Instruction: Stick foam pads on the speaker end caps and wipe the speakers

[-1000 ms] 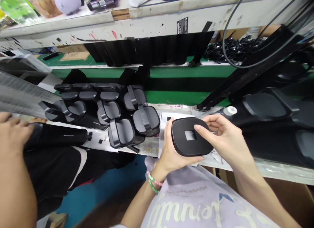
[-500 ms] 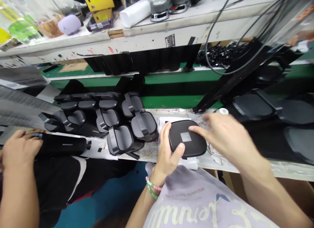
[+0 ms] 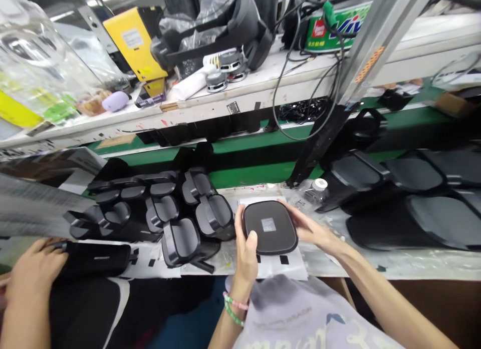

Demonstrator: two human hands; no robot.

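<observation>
The right hand (image 3: pixel 311 229) has shifted from the top of the black rounded-square panel (image 3: pixel 276 241) to its edge. Together with the left hand (image 3: pixel 246 254), it now holds the panel firmly by the rim — just over white paper (image 3: pixel 285 268).

Housings (image 3: pixel 180 241) on either side of a paper sheet (image 3: pixel 289 266)
They sat along a workbench (image 3: pixel 376 263), with a bottle (image 3: pixel 313 191) just beyond the sheet and a shelf (image 3: pixel 158 119) running behind everything.

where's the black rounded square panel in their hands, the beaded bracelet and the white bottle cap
black rounded-square panel (image 3: pixel 269 240), head view, point on its dark face just below the small square window
beaded bracelet (image 3: pixel 233 314), head view, point on the green beads at the wrist
white bottle cap (image 3: pixel 319 184), head view, point on the cap's top
</observation>
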